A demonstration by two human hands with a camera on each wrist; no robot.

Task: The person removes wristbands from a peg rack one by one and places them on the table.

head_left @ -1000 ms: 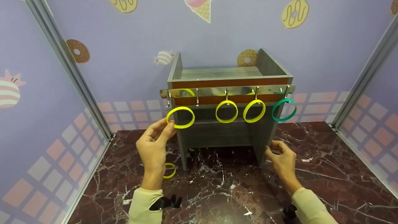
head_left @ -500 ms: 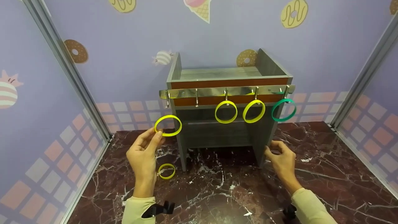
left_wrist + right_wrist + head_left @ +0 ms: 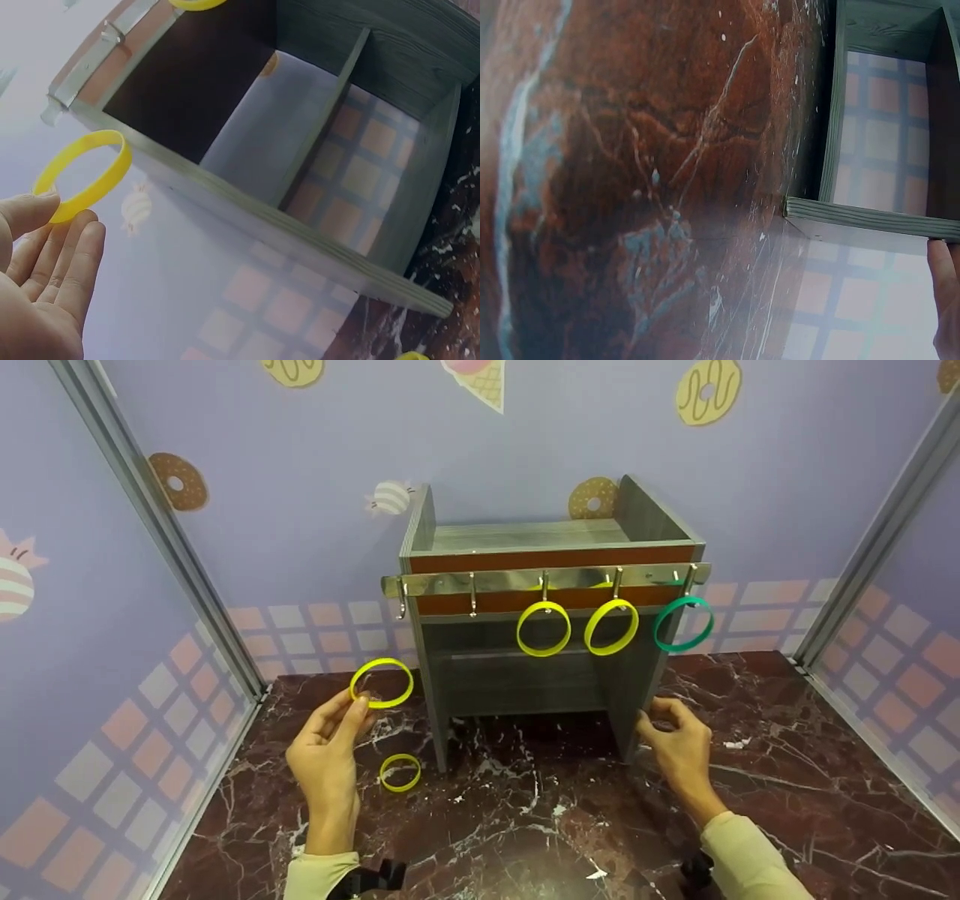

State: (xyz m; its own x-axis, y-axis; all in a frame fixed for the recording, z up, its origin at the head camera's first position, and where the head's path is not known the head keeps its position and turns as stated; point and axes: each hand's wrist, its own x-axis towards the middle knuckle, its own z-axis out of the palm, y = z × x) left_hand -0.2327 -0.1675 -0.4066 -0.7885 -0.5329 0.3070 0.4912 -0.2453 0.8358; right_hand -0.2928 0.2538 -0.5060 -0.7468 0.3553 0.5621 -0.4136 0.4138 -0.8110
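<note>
— Where the scene begins at the left, what is being done by the left hand (image 3: pixel 324 769)?

— A yellow ring (image 3: pixel 412 684) is pinched at its near rim. The thumb and fingers are closed down to the thickness of the band; in the left wrist view, the lower fingers are seen stretched out beneath it.

— And where is that ring held?

— It is held in the air, above the marbled table (image 3: pixel 510 851), apart from the grey shelf (image 3: pixel 525 690) and below the leftmost hook (image 3: pixel 402 600). Just left of the shelf's foot, a second yellow ring (image 3: pixel 400 790) is seen on the table.

— What is found further right?

— Across the shelf's front, a metal rail (image 3: pixel 506 581) with five hooks is fixed over an orange-brown panel (image 3: pixel 487 603). A yellow ring is hung on the third hook, another on the fourth, and a green ring (image 3: pixel 683 649) on the fifth.

— How is the right hand (image 3: pixel 681 746) placed?

— It is set low, beside the shelf's right side, with its fingers bent and the side panel touched by fingertips. Whether the panel is pinched or only pressed cannot be told.

— And behind everything?

— A purple wall (image 3: pixel 300 547) is seen, printed with doughnuts, sweets and tiles.
</note>
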